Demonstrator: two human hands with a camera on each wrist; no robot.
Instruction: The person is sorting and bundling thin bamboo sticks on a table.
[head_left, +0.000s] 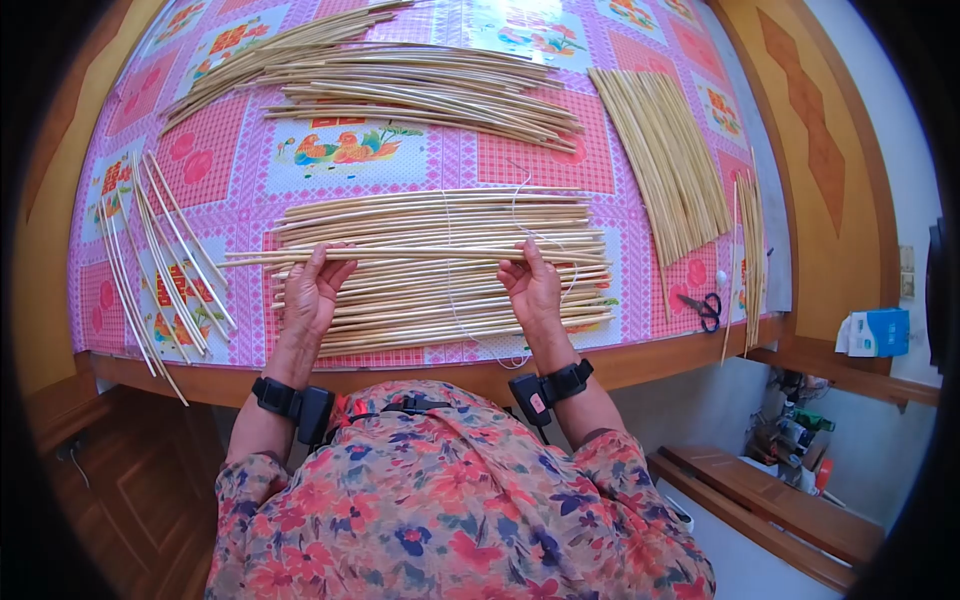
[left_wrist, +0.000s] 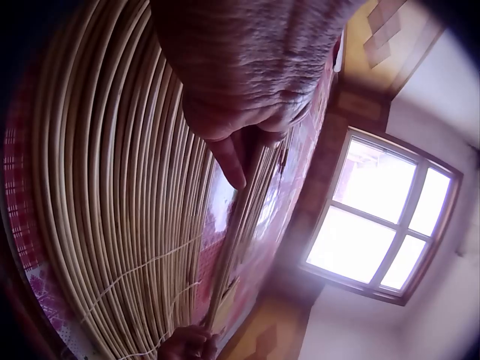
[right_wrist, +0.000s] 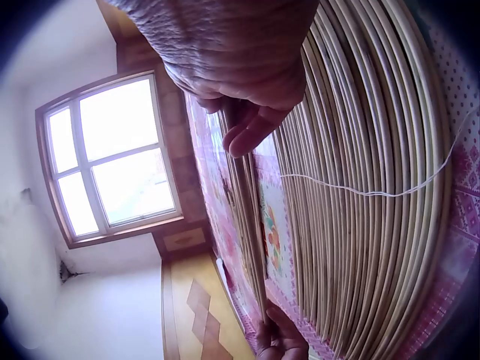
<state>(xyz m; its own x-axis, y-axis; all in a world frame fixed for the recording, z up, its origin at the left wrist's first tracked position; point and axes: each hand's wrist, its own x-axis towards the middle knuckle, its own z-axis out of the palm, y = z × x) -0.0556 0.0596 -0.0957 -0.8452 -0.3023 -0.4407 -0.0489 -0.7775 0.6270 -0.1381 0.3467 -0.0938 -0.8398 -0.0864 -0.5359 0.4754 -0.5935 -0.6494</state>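
Note:
Both hands pinch a few thin straw-coloured stalks (head_left: 430,253) near their two ends, stretched level across the body. The left hand (head_left: 315,292) grips on the left, thumb against the fingers, and stalk ends poke out past it. On the right, the right hand (head_left: 535,292) holds the other end the same way. Under them lies a wide row of similar stalks (head_left: 440,312), side by side on the table. Thin white string (head_left: 447,275) crosses this row in two places. The right wrist view shows the held stalks (right_wrist: 251,225) raised beside the row.
A patterned pink tablecloth (head_left: 640,170) covers the table. Loose stalk piles (head_left: 420,85) lie at the back, with paler stalks (head_left: 170,270) at left. At right are a flat stalk bundle (head_left: 665,160), dark-handled scissors (head_left: 709,311) and a narrow bunch of stalks (head_left: 751,255).

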